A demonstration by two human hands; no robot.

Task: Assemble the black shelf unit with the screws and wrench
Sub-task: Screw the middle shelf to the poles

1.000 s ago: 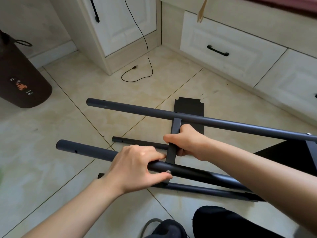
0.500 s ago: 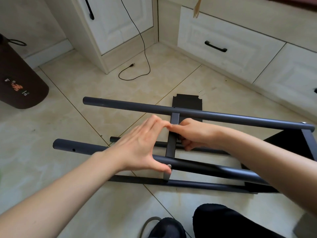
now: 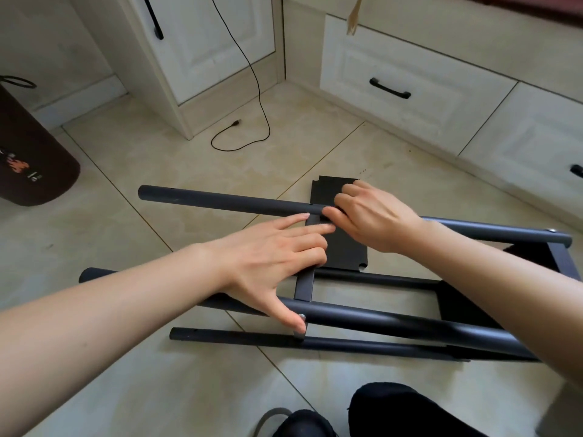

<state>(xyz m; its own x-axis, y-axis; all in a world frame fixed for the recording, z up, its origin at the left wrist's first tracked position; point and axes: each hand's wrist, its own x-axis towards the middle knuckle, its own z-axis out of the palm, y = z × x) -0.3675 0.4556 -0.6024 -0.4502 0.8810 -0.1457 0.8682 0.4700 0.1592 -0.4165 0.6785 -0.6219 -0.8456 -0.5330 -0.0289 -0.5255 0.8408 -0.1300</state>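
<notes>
Black metal shelf frame of round tubes (image 3: 220, 201) lies on its side on the beige tiled floor (image 3: 126, 389). Left hand (image 3: 271, 263) spreads flat, fingers straight on the flat crossbar (image 3: 304, 285), thumb touching a silver screw head (image 3: 302, 317). Right hand (image 3: 372, 219) curls, thumb and fingers pinching at the upper tube joint.

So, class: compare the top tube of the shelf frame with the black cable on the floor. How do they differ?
The top tube is thick, rigid and straight; the black cable is thin and curls in a loop. The tube is held above the tiles as part of the frame, with the right hand on it; the cable lies loose, touched by neither hand. Both are dark.
</notes>
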